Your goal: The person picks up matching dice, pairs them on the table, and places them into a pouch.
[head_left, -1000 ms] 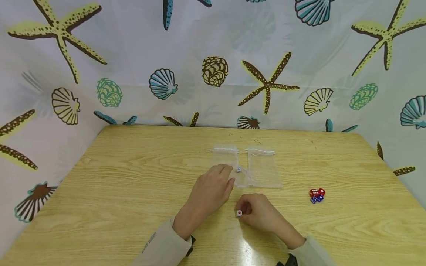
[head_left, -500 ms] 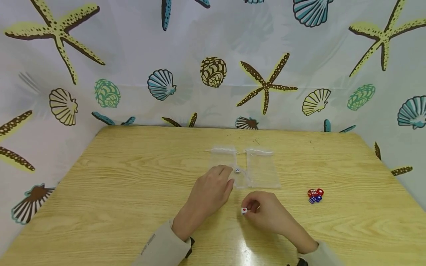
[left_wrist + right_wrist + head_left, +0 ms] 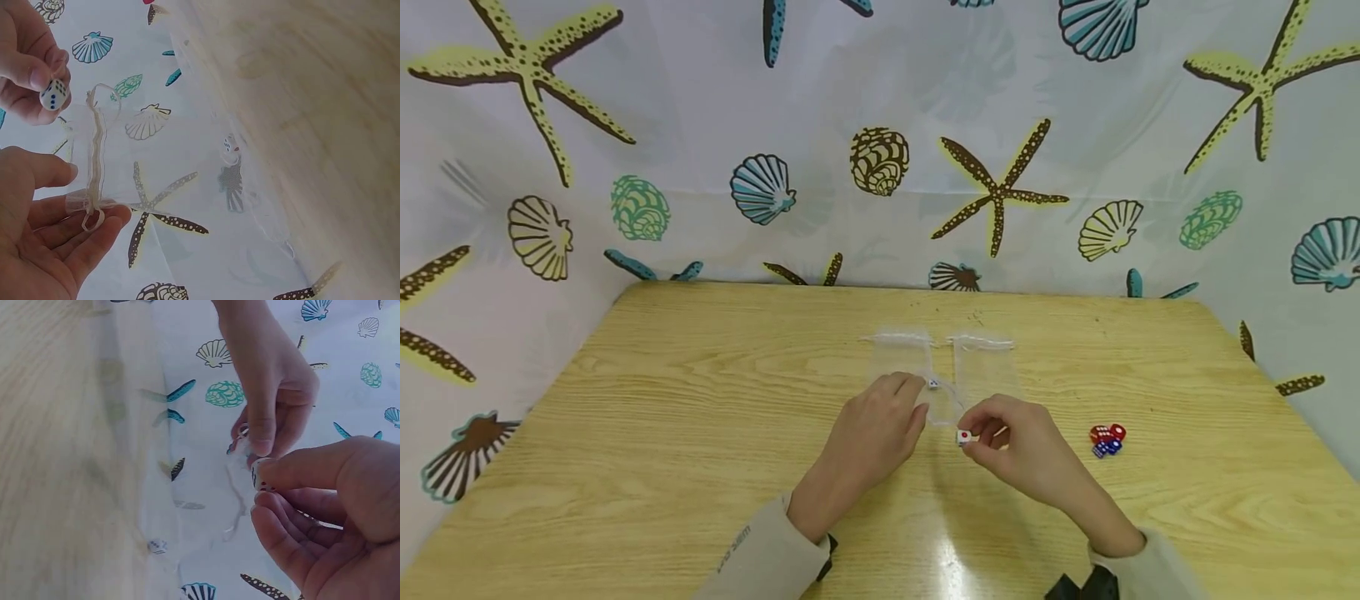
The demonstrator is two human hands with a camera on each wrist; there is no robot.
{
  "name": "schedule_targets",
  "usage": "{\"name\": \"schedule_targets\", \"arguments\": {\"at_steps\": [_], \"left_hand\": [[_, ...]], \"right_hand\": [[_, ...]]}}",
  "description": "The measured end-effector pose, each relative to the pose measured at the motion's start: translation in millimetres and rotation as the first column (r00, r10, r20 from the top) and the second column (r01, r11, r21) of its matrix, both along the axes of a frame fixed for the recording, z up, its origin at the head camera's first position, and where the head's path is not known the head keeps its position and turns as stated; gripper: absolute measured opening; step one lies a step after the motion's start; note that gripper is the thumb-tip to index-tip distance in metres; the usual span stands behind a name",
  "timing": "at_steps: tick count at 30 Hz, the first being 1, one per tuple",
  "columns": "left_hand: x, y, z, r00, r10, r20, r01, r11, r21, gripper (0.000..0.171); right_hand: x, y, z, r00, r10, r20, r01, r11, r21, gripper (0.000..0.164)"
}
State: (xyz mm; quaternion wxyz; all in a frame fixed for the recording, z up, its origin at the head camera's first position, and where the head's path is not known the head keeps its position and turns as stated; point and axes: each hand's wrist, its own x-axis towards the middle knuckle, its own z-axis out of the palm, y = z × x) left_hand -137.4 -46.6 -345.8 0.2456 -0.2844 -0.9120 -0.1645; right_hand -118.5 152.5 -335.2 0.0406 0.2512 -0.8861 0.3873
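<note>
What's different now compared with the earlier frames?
The right hand moved forward and slightly rightward, carrying the white die already in its grip. The left hand, red dice and blue dice stayed put.

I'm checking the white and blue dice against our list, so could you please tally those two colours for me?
White dice: 2 (one pinched in the right hand, the other beside the left hand in the head view)
Blue dice: 2 (clustered with the red dice)
Total: 4
</note>
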Motion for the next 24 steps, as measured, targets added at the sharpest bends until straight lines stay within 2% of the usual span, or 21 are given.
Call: {"name": "schedule_targets", "arguments": {"at_steps": [7, 15, 24], "left_hand": [[-0.8, -1.5, -1.4, 1.0, -0.005, -0.02, 0.005, 1.0, -0.001, 0.021], [-0.4, 0.6, -2.0, 0.999, -0.007, -0.044, 0.006, 1.0, -0.018, 0.02], [0.0, 1.1, -1.1, 0.999, -0.001, -0.045, 0.0, 1.0, -0.018, 0.022]], "right_hand": [[-8.6, -10.1, 9.6, 0.995, -0.046, -0.089, 0.042, 0.998, -0.044, 0.014], [-16.5, -24.7, 2.1, 0.99, -0.069, -0.12, 0.058, 0.994, -0.093, 0.014], [-19.3, -33.8, 0.1, 0.952, -0.189, -0.241, 0.18, 0.982, -0.061, 0.014]]}}
